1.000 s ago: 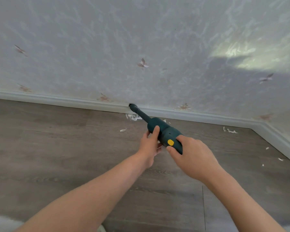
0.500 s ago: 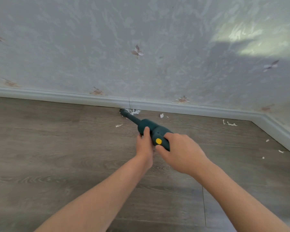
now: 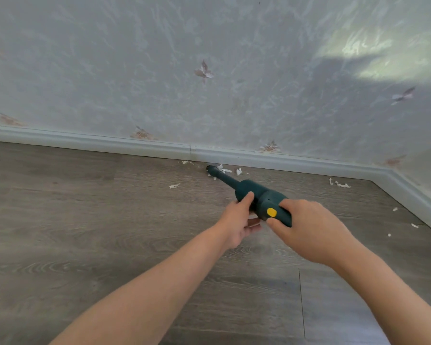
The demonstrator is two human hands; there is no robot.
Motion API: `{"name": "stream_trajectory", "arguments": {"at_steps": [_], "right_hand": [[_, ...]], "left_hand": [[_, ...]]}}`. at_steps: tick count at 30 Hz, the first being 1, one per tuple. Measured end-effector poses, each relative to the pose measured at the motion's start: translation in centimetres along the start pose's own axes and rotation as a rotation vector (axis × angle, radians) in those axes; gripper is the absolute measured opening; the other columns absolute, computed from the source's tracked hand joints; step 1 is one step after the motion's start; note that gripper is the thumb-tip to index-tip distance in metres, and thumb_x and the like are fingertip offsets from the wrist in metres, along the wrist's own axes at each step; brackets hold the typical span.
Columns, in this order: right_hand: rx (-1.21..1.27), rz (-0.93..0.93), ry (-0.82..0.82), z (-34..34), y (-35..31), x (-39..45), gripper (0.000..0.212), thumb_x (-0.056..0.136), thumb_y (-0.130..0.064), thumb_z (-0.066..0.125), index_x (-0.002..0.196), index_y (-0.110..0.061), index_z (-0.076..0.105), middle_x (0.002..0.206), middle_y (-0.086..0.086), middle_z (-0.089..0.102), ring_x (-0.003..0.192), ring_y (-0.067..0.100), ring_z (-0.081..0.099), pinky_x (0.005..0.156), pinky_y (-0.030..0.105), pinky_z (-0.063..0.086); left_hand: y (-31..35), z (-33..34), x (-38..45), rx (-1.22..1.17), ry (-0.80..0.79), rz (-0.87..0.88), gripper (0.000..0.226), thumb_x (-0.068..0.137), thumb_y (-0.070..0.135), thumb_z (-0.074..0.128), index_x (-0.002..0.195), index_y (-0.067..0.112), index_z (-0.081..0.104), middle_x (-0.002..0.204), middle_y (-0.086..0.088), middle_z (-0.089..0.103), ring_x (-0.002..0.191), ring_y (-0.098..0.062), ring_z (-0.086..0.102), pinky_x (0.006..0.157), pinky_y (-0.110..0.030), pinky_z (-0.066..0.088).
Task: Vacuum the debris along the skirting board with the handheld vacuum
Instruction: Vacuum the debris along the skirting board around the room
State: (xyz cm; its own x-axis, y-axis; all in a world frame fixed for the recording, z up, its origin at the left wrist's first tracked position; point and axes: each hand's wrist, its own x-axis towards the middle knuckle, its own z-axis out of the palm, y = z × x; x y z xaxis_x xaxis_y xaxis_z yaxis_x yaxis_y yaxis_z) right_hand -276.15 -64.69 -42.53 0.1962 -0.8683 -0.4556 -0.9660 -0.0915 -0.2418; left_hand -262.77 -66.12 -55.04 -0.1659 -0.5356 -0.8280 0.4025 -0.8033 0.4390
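both hands grip the handheld vacuum (image 3: 259, 197): left hand (image 3: 238, 220) on its body, right hand (image 3: 306, 227) at the rear. its nozzle (image 3: 212, 169) sits just beside the skirting board (image 3: 135, 145), among white debris (image 3: 224, 169).

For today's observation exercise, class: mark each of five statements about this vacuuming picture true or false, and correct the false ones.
1. Both hands hold the handheld vacuum. True: the left hand grips its body and the right hand its rear.
2. The vacuum's button is red. False: the button is yellow.
3. The nozzle points at white scraps by the skirting board. True.
4. The floor is carpeted. False: the floor is wood-look boards.
5. No debris lies towards the right corner. False: more scraps lie there.
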Motion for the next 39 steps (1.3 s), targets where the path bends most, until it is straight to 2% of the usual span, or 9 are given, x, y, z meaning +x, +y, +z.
{"name": "stream_trajectory", "arguments": {"at_steps": [2, 4, 7, 13, 21, 26, 32, 36, 39], "right_hand": [[0.007, -0.018, -0.009, 0.6, -0.5, 0.4, 0.026, 0.095, -0.049, 0.053, 0.084, -0.025, 0.056, 0.071, -0.007, 0.06, 0.06, 0.011, 0.058, 0.052, 0.028, 0.043], [0.028, -0.053, -0.007, 1.4, -1.8, 1.4, 0.025, 0.095, -0.048, 0.052, 0.085, -0.025, 0.056, 0.072, -0.006, 0.06, 0.06, 0.011, 0.058, 0.052, 0.028, 0.043], [0.06, -0.105, 0.021, 2.3, -4.0, 2.9, 0.025, 0.095, -0.046, 0.052, 0.084, -0.024, 0.055, 0.072, -0.006, 0.06, 0.062, 0.012, 0.058, 0.052, 0.03, 0.044], [0.02, -0.135, 0.048, 3.4, -7.0, 4.9, 0.023, 0.096, -0.043, 0.049, 0.088, -0.022, 0.055, 0.076, -0.003, 0.06, 0.064, 0.014, 0.057, 0.056, 0.031, 0.048], [-0.002, -0.06, 0.083, 2.3, -3.5, 1.1, 0.027, 0.098, -0.049, 0.047, 0.084, -0.026, 0.05, 0.073, -0.008, 0.057, 0.062, 0.01, 0.056, 0.057, 0.031, 0.05], [-0.021, -0.124, 0.001, 0.7, -3.3, -1.5, 0.029, 0.097, -0.051, 0.049, 0.078, -0.029, 0.047, 0.069, -0.009, 0.056, 0.059, 0.006, 0.053, 0.05, 0.026, 0.037], [0.008, -0.205, -0.083, 2.0, -4.6, -0.5, 0.026, 0.095, -0.047, 0.051, 0.079, -0.026, 0.05, 0.07, -0.008, 0.056, 0.062, 0.011, 0.055, 0.054, 0.031, 0.044], [-0.004, -0.168, -0.031, 2.8, -3.9, -0.6, 0.025, 0.097, -0.046, 0.049, 0.085, -0.025, 0.051, 0.074, -0.008, 0.056, 0.064, 0.01, 0.054, 0.056, 0.031, 0.045], [-0.016, -0.101, 0.038, 1.8, -1.8, -1.4, 0.025, 0.096, -0.049, 0.05, 0.084, -0.027, 0.051, 0.072, -0.009, 0.056, 0.062, 0.008, 0.054, 0.055, 0.029, 0.043]], "left_hand": [[-0.4, -0.2, 0.1, -0.032, 0.053, 0.012, 0.038, 0.105, 0.043, 0.051, 0.131, 0.017, 0.059, 0.124, -0.01, 0.071, 0.112, -0.029, 0.069, 0.096, -0.045, 0.059], [-0.3, -0.7, 0.2, -0.08, 0.149, 0.068, 0.038, 0.103, 0.047, 0.049, 0.129, 0.021, 0.06, 0.117, -0.008, 0.074, 0.105, -0.026, 0.071, 0.08, -0.038, 0.062], [0.5, -2.2, 0.2, -0.145, 0.265, 0.159, 0.038, 0.102, 0.049, 0.048, 0.127, 0.024, 0.061, 0.111, -0.007, 0.076, 0.094, -0.021, 0.073, 0.058, -0.027, 0.057], [2.2, -4.8, 0.2, -0.199, 0.291, 0.188, 0.04, 0.105, 0.047, 0.048, 0.131, 0.02, 0.063, 0.106, -0.003, 0.077, 0.087, -0.015, 0.073, 0.049, -0.021, 0.055], [1.0, -2.0, -1.1, -0.119, 0.139, 0.119, 0.037, 0.105, 0.044, 0.049, 0.131, 0.019, 0.06, 0.114, -0.008, 0.076, 0.086, -0.019, 0.072, 0.059, -0.028, 0.057], [-2.1, -0.4, -1.5, -0.262, 0.367, 0.219, 0.036, 0.098, 0.037, 0.055, 0.124, 0.011, 0.055, 0.094, -0.01, 0.07, 0.075, -0.021, 0.064, 0.065, -0.033, 0.051], [-3.2, -2.5, -2.3, -0.29, 0.497, 0.185, 0.034, 0.098, 0.038, 0.052, 0.123, 0.015, 0.051, 0.099, -0.011, 0.07, 0.082, -0.024, 0.065, 0.067, -0.035, 0.052], [-2.7, -2.4, -2.4, -0.193, 0.343, 0.121, 0.037, 0.101, 0.043, 0.048, 0.127, 0.018, 0.059, 0.106, -0.01, 0.075, 0.085, -0.023, 0.071, 0.056, -0.029, 0.055], [-1.6, -0.8, -2.8, -0.141, 0.16, 0.088, 0.04, 0.104, 0.044, 0.05, 0.133, 0.018, 0.058, 0.119, -0.01, 0.074, 0.093, -0.022, 0.072, 0.063, -0.031, 0.06]]}}
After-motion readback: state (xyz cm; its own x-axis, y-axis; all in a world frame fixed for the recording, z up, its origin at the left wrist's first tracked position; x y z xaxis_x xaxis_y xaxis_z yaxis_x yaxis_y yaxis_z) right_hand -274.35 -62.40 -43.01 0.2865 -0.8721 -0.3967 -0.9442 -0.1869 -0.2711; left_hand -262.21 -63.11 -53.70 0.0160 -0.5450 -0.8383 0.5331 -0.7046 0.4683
